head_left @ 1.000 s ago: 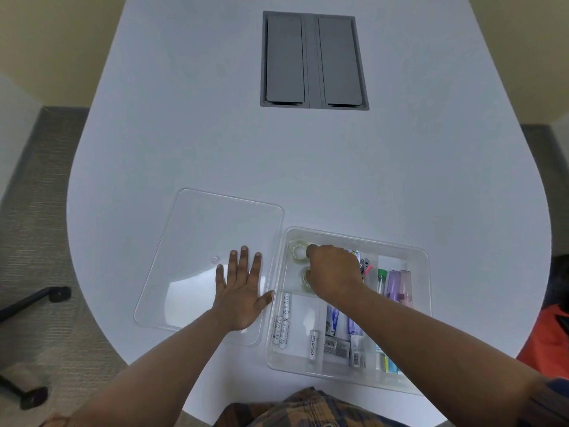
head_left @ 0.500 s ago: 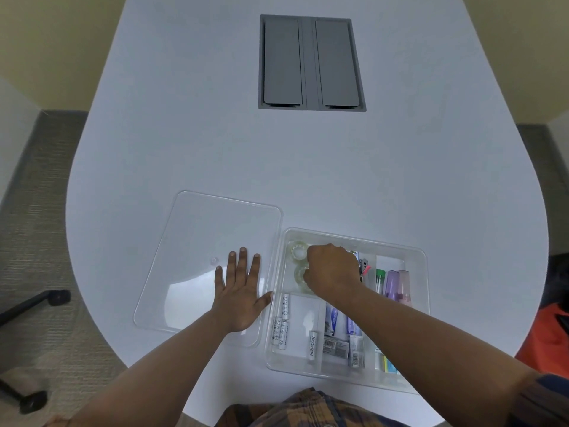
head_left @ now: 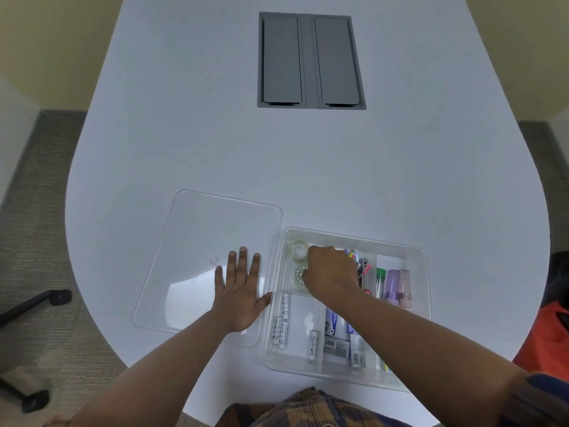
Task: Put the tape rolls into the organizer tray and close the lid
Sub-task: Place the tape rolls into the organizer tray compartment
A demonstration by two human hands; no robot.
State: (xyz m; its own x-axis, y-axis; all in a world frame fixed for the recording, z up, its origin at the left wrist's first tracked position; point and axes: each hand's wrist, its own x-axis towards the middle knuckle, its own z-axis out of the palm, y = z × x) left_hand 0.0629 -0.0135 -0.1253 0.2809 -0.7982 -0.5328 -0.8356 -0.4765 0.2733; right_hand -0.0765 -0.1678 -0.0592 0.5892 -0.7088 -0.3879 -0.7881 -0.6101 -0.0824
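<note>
A clear organizer tray [head_left: 426, 272] sits near the table's front edge. Two clear tape rolls lie in its back left compartment, one [head_left: 298, 250] behind the other [head_left: 299, 276]. My right hand [head_left: 332, 274] is curled inside that compartment, its fingers touching the nearer roll and hiding part of it. The clear lid [head_left: 197, 241] lies flat on the table left of the tray. My left hand [head_left: 240, 295] rests flat on the lid's right part, fingers spread.
The tray also holds batteries [head_left: 283, 323], glue tubes [head_left: 334, 326], highlighters [head_left: 395, 283] and small tools. A grey cable hatch [head_left: 311, 61] is set into the table at the back. A chair base [head_left: 40, 298] stands on the floor at left.
My right hand has shifted slightly nearer over the nearer tape roll. My left hand has stayed flat on the lid.
</note>
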